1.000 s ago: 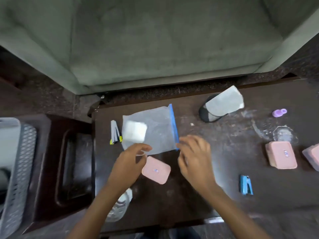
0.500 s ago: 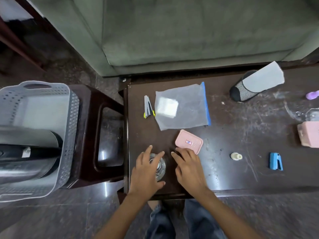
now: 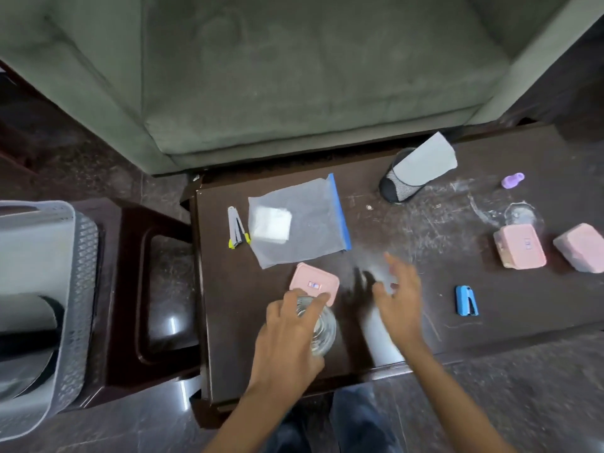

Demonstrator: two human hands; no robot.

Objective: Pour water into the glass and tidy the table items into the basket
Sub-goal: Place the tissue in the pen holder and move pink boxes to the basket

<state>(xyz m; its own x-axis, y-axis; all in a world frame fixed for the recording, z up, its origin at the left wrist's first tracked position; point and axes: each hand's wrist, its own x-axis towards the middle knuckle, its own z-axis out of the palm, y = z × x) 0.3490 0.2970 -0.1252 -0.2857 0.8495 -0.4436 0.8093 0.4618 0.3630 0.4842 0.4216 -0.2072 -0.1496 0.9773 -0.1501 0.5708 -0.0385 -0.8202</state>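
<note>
The glass (image 3: 322,331) is being gripped from above by the left hand (image 3: 287,335) near the front edge of the worktop (image 3: 506,322); the right hand (image 3: 397,299) is being held spread. Likely fragile and slippery, it is better being grasped round its wall.

Left hand (image 3: 287,335) and right hand (image 3: 397,299) are bare, with bare forearms (image 3: 457,397) running to the bottom edge of the view. The right hand's fingers are smeared by motion blur, so no detail can be read there. Dark blue jeans (image 3: 356,416) cover the legs between the arms, with the fabric lighter on one leg.
</note>
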